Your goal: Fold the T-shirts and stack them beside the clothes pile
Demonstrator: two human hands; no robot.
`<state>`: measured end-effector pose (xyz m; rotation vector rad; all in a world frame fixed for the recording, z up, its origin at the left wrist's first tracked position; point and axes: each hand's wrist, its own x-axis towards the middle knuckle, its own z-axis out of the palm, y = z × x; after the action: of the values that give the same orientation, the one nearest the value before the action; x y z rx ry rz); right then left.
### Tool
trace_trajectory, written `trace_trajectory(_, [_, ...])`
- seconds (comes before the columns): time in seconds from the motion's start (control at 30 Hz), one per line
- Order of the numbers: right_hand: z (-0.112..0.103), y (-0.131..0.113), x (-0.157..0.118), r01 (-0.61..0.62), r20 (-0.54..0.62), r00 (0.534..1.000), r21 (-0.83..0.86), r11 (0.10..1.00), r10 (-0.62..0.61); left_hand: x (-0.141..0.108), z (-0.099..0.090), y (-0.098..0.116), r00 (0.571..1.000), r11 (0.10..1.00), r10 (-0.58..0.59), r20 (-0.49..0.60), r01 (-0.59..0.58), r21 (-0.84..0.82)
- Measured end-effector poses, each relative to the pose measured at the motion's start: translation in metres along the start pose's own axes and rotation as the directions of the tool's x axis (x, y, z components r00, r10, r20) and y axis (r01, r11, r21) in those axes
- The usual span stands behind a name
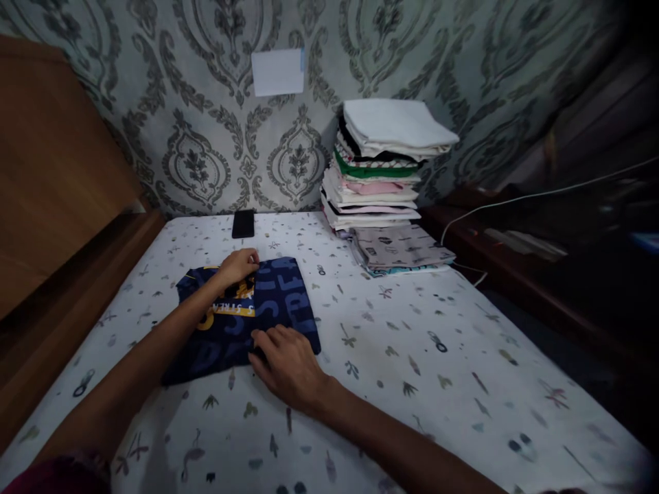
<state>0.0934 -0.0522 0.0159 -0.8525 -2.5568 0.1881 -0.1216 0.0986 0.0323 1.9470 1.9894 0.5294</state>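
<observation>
A navy blue T-shirt (285,298) with blue letters and a yellow-and-white print lies partly folded on the bed. My left hand (240,266) reaches across it to the far edge, fingers curled and closed on the fabric there. At the near edge, my right hand (289,365) has its thumb and fingers pinched together on the cloth. My left forearm covers part of the shirt's left side, and the undersides of both hands' fingertips are hidden.
Behind the shirt lies a black phone (243,224). A tall stack of folded clothes (378,185) stands against the patterned wall, with a folded grey garment (401,245) in front. The bed (391,384) has a wooden board (56,158) at left; a white cable (519,197) hangs at right.
</observation>
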Motion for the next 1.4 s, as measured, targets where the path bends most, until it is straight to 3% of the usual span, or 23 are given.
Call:
trace_trajectory(0.13, [-0.015,0.024,0.002,-0.011,-0.121,0.992,0.134,0.991,0.028,-0.02,-0.003,0.022,0.986,0.977,0.114,-0.12,-0.09,0.192])
trace_trajectory(0.27, [-0.035,0.089,0.038,-0.233,-0.143,0.951,0.258,0.938,0.276,-0.048,0.015,0.046,0.958,0.907,0.28,-0.065,-0.242,0.344])
trace_trajectory(0.33, [-0.04,0.125,0.066,-0.367,-0.009,0.922,0.285,0.885,0.386,-0.06,0.029,0.053,0.957,0.886,0.289,-0.003,-0.267,0.378])
trace_trajectory(0.4, [-0.04,0.155,0.094,-0.507,0.224,0.862,0.386,0.771,0.455,-0.067,0.041,0.056,0.966,0.874,0.251,0.057,-0.252,0.415])
trace_trajectory(0.5, [-0.035,0.181,0.125,-0.562,0.414,0.819,0.445,0.697,0.397,-0.072,0.052,0.054,0.978,0.876,0.176,0.115,-0.209,0.434])
trace_trajectory(0.6, [-0.027,0.193,0.144,-0.568,0.526,0.795,0.47,0.675,0.302,-0.071,0.056,0.051,0.979,0.878,0.167,0.118,-0.202,0.435])
trace_trajectory(0.77, [-0.012,0.207,0.165,-0.598,0.691,0.707,0.473,0.647,0.148,-0.071,0.059,0.048,0.978,0.873,0.185,0.1,-0.211,0.439])
trace_trajectory(0.9, [-0.008,0.217,0.171,-0.592,0.728,0.681,0.483,0.645,0.079,-0.071,0.059,0.048,0.978,0.871,0.18,0.103,-0.207,0.446])
trace_trajectory(1.07, [-0.013,0.234,0.174,-0.541,0.774,0.631,0.398,0.741,0.045,-0.071,0.059,0.049,0.977,0.873,0.174,0.122,-0.21,0.44])
trace_trajectory(1.2, [-0.013,0.244,0.176,-0.518,0.767,0.641,0.405,0.753,0.028,-0.07,0.059,0.049,0.976,0.87,0.191,0.106,-0.218,0.443])
trace_trajectory(1.4, [-0.003,0.247,0.177,-0.482,0.704,0.71,0.475,0.736,0.01,-0.07,0.061,0.048,0.976,0.865,0.19,0.105,-0.217,0.452])
